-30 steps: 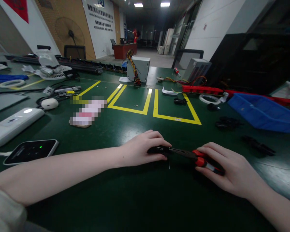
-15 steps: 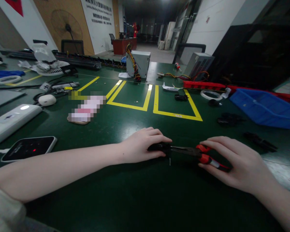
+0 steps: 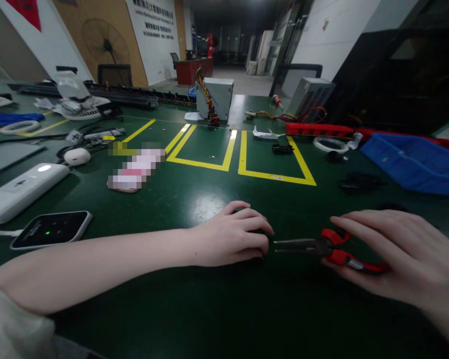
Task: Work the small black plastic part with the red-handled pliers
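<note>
My left hand point(image 3: 232, 234) rests on the green table point(image 3: 194, 309), fingers curled over a small black part that is mostly hidden beneath them. Just right of it, my right hand point(image 3: 400, 254) grips the red handles of long-nose pliers point(image 3: 322, 247). The pliers' dark jaws point left, their tips close to my left fingertips. Whether the jaws touch the black part is hidden.
A blue bin point(image 3: 415, 164) stands at the right, black parts point(image 3: 359, 182) near it. Two grey power supply boxes point(image 3: 215, 97) sit at the back beyond yellow taped rectangles point(image 3: 277, 177). At left lie a dark device point(image 3: 50, 229), a white device point(image 3: 20, 192) and cables.
My right hand has drawn the pliers to the right, away from my left hand. My left hand has closed more fully over the black part, hiding it.
</note>
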A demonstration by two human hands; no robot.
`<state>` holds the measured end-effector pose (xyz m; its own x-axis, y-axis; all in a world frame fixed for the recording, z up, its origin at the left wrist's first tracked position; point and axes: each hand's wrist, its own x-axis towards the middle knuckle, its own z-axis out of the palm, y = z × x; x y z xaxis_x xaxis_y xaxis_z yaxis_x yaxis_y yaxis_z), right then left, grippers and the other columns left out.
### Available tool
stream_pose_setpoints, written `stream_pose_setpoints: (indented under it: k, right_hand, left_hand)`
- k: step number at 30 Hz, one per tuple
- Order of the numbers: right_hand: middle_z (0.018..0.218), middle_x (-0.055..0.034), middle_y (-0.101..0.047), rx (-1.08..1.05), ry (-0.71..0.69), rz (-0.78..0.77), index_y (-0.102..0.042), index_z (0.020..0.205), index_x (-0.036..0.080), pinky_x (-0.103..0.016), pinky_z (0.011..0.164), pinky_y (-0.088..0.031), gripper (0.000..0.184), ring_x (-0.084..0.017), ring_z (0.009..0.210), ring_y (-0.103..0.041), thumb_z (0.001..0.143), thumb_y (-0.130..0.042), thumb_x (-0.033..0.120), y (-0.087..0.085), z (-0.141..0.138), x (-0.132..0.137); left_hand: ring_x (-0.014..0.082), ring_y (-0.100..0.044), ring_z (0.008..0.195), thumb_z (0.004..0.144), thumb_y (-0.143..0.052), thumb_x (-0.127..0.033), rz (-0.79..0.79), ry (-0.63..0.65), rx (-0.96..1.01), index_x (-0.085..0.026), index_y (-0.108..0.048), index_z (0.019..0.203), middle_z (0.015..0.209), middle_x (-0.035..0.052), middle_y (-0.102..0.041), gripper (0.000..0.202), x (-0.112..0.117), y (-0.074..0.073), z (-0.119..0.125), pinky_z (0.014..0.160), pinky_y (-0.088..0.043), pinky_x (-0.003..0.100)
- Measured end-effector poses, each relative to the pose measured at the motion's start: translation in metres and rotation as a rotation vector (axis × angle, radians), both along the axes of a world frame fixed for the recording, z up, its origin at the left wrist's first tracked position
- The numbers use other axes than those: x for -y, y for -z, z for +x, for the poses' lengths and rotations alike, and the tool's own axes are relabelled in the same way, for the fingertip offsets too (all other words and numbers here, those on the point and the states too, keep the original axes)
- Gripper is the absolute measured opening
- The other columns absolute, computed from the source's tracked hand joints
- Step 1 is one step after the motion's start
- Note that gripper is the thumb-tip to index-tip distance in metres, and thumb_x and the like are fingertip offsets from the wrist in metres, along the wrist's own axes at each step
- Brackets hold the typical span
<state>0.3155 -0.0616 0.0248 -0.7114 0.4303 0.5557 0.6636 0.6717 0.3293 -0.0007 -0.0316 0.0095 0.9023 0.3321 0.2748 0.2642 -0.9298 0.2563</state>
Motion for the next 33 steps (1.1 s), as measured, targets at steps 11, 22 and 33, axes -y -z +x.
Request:
stream_pose_setpoints:
  k: [11, 22, 33]
  right_hand:
    - [0.113, -0.0104, -0.067, -0.083, 0.046, -0.201, -0.05, 0.134, 0.034, -0.056, 0.076, -0.053, 0.062, -0.037, 0.094, -0.066, 0.075, -0.071, 0.039, 0.015, 0.001, -0.003]
    - [0.113, -0.0145, -0.061, -0.192, 0.073, -0.176, -0.047, 0.137, 0.03, -0.054, 0.073, -0.054, 0.059, -0.037, 0.095, -0.063, 0.081, -0.067, 0.037, 0.017, -0.012, 0.003]
    - [0.112, -0.0151, -0.061, -0.119, 0.018, -0.136, -0.04, 0.144, 0.028, -0.053, 0.068, -0.056, 0.074, -0.037, 0.093, -0.063, 0.078, -0.07, 0.04, 0.017, -0.008, 0.002]
  left_hand:
    - [0.024, -0.045, 0.131, 0.097, -0.053, -0.021, 0.017, -0.071, 0.047, -0.017, -0.058, 0.103, 0.122, 0.0077, -0.06, 0.009, 0.008, 0.005, 0.005, 0.118, -0.021, 0.046]
    - [0.0158, -0.053, 0.089, 0.096, -0.047, -0.011, -0.58, -0.019, 0.402, -0.017, -0.051, 0.095, 0.094, 0.0044, -0.057, 0.007, 0.011, -0.006, -0.001, 0.081, -0.045, 0.027]
    - [0.0143, -0.056, 0.085, 0.096, -0.05, -0.014, -1.053, 0.01, 0.567, -0.016, -0.054, 0.099, 0.094, 0.0039, -0.056, 0.005, 0.007, 0.002, 0.003, 0.077, -0.05, 0.029]
